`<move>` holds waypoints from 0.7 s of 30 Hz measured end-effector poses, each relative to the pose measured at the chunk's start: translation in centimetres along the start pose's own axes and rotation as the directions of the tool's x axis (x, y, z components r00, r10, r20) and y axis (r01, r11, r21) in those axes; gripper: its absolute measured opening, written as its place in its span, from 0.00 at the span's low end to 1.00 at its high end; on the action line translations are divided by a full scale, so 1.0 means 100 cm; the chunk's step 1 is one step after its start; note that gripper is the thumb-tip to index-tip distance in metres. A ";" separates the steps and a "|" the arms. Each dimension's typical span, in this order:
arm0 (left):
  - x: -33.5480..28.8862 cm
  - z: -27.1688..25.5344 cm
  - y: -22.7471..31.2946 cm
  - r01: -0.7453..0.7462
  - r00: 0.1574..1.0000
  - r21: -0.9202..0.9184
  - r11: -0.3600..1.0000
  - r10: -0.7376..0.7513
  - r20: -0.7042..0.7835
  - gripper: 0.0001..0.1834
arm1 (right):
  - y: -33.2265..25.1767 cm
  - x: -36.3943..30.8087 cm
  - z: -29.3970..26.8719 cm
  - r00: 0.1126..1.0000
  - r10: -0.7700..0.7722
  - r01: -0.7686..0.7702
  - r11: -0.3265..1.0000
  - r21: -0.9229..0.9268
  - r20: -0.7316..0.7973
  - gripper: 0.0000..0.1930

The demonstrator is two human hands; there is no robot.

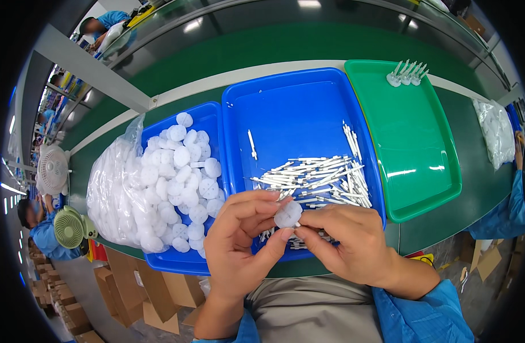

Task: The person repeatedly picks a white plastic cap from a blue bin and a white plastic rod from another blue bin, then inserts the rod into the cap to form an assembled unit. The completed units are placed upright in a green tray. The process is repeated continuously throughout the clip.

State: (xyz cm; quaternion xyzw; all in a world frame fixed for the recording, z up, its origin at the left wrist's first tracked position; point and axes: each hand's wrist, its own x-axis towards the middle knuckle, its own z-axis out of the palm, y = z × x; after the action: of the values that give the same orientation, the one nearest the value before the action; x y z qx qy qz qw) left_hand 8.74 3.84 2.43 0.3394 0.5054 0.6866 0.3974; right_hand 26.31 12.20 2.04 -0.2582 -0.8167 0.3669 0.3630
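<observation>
My left hand (pixel 239 240) pinches a round, translucent white plastic disc (pixel 288 214) by its edge, between thumb and fingers. Against the disc's right side, my right hand (pixel 354 243) is closed on a thin white stick, mostly hidden, with only a small bit showing at the fingertips. Both hands are over the near edge of the middle blue tray (pixel 285 97). Many thin white sticks with dark tips (pixel 308 174) lie in that tray, and one lies apart at its left. A heap of similar discs (pixel 179 177) fills the left blue tray (pixel 165 263).
A green tray (pixel 411 137) at the right bears several assembled pieces with upright sticks (pixel 408 73) at its far end. Plastic bags stand at left (pixel 116 188) and far right (pixel 495 131). Two fans (pixel 71 227) and co-workers are left; cardboard boxes (pixel 122 286) lie below.
</observation>
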 end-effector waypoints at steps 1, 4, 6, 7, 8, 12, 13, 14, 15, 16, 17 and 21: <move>0.001 -0.001 0.000 -0.012 0.999 0.039 0.999 0.011 0.035 0.13 | 0.000 0.001 -0.001 1.000 0.000 0.000 1.000 0.000 -0.001 0.09; 0.003 -0.012 -0.003 -0.084 0.987 0.158 0.984 0.059 0.152 0.14 | -0.001 0.003 -0.004 1.000 0.002 -0.002 1.000 -0.003 0.015 0.09; 0.006 -0.019 -0.005 -0.173 0.962 0.238 0.956 0.112 0.249 0.14 | 0.001 0.004 -0.007 0.999 0.005 -0.005 1.000 -0.005 0.040 0.09; 0.006 -0.020 -0.007 -0.190 0.964 0.266 0.945 0.128 0.235 0.15 | 0.003 0.004 -0.008 0.998 0.005 -0.005 1.000 -0.003 0.058 0.09; 0.005 -0.020 -0.009 -0.207 0.964 0.293 0.933 0.145 0.221 0.15 | 0.005 0.005 -0.010 0.997 0.006 -0.006 1.000 -0.002 0.076 0.10; 0.008 -0.021 -0.007 -0.250 0.968 0.499 0.830 0.199 0.153 0.14 | 0.008 0.008 -0.014 0.975 -0.016 0.083 0.952 -0.296 0.223 0.10; 0.008 -0.022 -0.008 -0.250 0.968 0.504 0.826 0.205 0.144 0.14 | 0.012 0.004 -0.010 0.966 -0.014 0.104 0.936 -0.335 0.259 0.10; 0.009 -0.024 -0.010 -0.251 0.968 0.509 0.823 0.211 0.136 0.14 | 0.015 0.002 -0.007 0.956 -0.011 0.125 0.919 -0.373 0.294 0.10; 0.010 -0.026 -0.011 -0.251 0.968 0.514 0.820 0.217 0.127 0.14 | 0.015 0.001 -0.006 0.961 -0.010 0.114 0.925 -0.363 0.275 0.09; 0.009 -0.028 -0.010 -0.216 0.976 0.513 0.831 0.177 0.123 0.13 | 0.015 0.002 -0.004 0.966 -0.009 0.102 0.931 -0.351 0.258 0.09; 0.009 -0.030 -0.009 -0.180 0.983 0.512 0.840 0.138 0.120 0.12 | 0.015 0.002 -0.004 0.971 -0.007 0.091 0.936 -0.339 0.241 0.08; 0.002 -0.032 -0.014 0.020 1.000 0.294 0.956 -0.023 0.007 0.15 | 0.012 0.006 -0.013 0.996 0.006 0.008 0.990 -0.143 0.095 0.10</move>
State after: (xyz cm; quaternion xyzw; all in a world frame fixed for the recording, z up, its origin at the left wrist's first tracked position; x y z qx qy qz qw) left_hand 6.15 2.91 0.29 0.3925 0.6035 0.5979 0.3525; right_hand 27.14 13.82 1.96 -0.2654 -0.8574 0.3190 0.3046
